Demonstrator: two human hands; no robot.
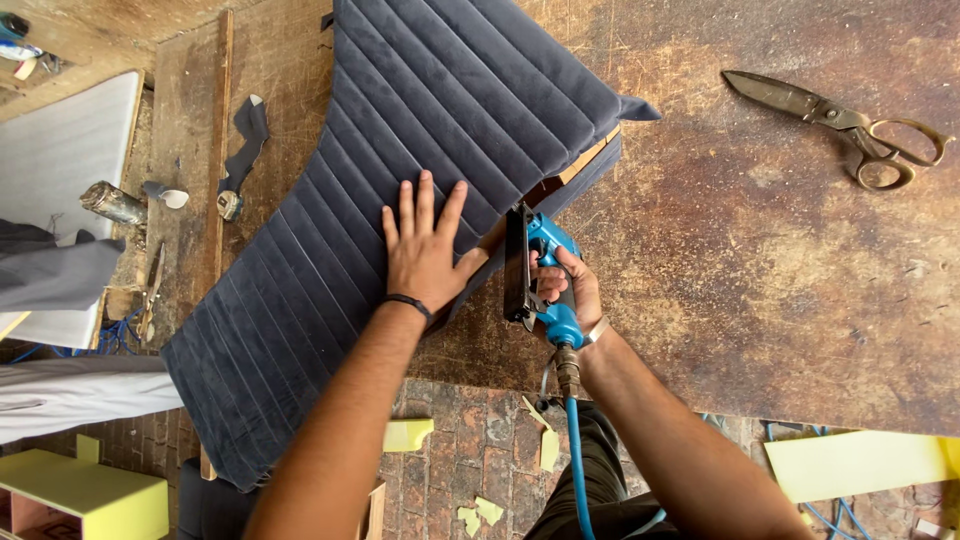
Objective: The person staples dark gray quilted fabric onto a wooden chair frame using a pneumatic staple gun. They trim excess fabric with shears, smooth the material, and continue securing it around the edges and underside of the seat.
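While the left hand point(422, 252) lies flat, fingers spread and released, on the blue quilted panel point(400, 170), the right hand point(568, 288) grips a blue staple gun point(532, 270), fingers clenched round its handle. Its nose sits at the panel's edge just beside the left thumb. Scissors point(845, 125) lie well apart on the worn bench point(760, 280).

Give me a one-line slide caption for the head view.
Left hand presses quilted navy upholstery panel flat; right hand holds blue pneumatic stapler at its edge.
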